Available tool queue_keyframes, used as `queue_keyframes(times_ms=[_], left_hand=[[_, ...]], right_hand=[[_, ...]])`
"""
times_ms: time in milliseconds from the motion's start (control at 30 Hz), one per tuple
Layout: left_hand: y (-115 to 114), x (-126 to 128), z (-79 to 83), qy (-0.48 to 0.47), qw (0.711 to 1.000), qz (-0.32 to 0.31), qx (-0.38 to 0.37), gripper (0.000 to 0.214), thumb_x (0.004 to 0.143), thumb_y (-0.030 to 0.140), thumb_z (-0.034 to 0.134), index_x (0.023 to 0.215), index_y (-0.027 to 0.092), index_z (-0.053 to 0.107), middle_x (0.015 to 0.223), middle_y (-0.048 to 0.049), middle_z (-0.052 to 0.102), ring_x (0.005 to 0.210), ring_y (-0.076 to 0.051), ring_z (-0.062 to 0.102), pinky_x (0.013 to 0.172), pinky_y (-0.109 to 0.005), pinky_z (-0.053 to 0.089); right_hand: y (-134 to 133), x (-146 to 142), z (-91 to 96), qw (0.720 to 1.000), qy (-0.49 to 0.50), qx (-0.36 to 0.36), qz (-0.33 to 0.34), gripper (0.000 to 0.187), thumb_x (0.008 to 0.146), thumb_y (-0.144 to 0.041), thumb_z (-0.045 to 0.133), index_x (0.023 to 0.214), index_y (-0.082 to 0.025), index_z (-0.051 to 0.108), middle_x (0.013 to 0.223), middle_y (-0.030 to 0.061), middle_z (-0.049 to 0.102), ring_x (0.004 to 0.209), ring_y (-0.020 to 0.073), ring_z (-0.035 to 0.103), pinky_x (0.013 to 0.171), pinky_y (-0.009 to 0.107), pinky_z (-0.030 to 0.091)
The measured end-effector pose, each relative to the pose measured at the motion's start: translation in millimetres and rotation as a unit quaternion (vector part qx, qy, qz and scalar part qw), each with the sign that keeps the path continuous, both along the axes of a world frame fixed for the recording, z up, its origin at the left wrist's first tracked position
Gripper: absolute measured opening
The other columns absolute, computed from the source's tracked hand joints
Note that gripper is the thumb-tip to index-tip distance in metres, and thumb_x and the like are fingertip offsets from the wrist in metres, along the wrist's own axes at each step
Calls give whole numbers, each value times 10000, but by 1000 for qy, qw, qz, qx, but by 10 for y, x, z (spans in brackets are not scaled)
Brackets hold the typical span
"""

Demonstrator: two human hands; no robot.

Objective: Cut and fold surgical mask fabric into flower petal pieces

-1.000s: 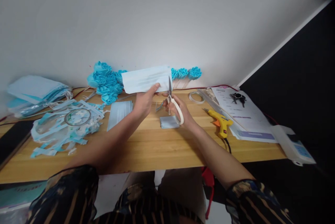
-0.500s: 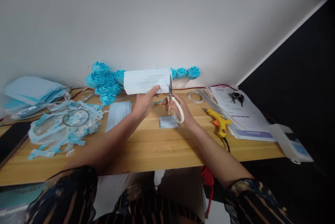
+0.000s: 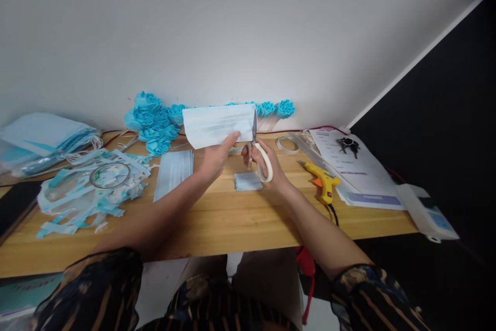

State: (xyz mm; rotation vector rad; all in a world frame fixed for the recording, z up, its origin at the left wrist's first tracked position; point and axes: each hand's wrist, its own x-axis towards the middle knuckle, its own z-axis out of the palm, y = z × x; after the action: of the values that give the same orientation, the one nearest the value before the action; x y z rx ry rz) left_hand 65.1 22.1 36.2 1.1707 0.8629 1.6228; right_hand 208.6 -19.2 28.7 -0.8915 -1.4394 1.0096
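Observation:
My left hand point(image 3: 215, 157) pinches the lower right corner of a pale blue face mask point(image 3: 217, 124), holding it up above the wooden table point(image 3: 217, 220). My right hand point(image 3: 267, 163) grips white-handled scissors point(image 3: 258, 153), blades pointing up along the mask's right edge. A small folded blue piece point(image 3: 248, 181) lies on the table just below both hands. A flat mask piece point(image 3: 173, 172) rests to the left of my left hand.
Blue fabric flowers point(image 3: 155, 122) line the wall. A pile of cut mask scraps with a tape ring point(image 3: 93, 186) and a stack of masks point(image 3: 42, 137) lie left. A yellow glue gun point(image 3: 323, 182), tape roll point(image 3: 287, 144), papers with keys point(image 3: 349, 158) sit right.
The mask has tilted and shifted slightly, and the scissor blades have moved up along its right edge. Both hands stay in nearly the same place.

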Motion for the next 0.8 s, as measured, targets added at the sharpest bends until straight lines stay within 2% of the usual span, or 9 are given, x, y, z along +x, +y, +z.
queue_keyframes(times_ms=[233, 433, 567, 800], left_hand=[[-13, 32, -24, 1, 1000, 3, 23, 290, 686, 384, 808, 742, 202, 589, 740, -9, 632, 775, -193, 634, 897, -389, 538], [6, 14, -61, 27, 999, 3, 24, 276, 729, 401, 794, 723, 194, 610, 728, -15, 650, 701, -179, 611, 803, -367, 555], [5, 5, -53, 35, 999, 5, 29, 278, 742, 387, 788, 682, 200, 592, 689, -4, 625, 685, -172, 601, 810, -360, 552], [-35, 18, -4, 11, 1000, 0, -1, 308, 677, 409, 816, 724, 192, 603, 724, -12, 629, 703, -175, 605, 810, -361, 543]], right_hand=[[29, -3, -26, 1000, 8, 1, -8, 547, 792, -741, 663, 920, -212, 608, 759, -3, 601, 642, 135, 519, 609, 285, 410], [15, -12, -10, 1000, 22, -2, -13, 526, 797, -722, 675, 862, -205, 599, 701, -22, 560, 570, 110, 492, 525, 262, 365], [17, -3, -29, 999, 36, -9, -4, 499, 805, -696, 689, 842, -208, 592, 653, -37, 536, 533, 103, 480, 492, 253, 364], [5, -4, -18, 999, 46, -22, -5, 497, 786, -684, 716, 795, -208, 571, 621, -43, 533, 498, 97, 476, 437, 239, 359]])
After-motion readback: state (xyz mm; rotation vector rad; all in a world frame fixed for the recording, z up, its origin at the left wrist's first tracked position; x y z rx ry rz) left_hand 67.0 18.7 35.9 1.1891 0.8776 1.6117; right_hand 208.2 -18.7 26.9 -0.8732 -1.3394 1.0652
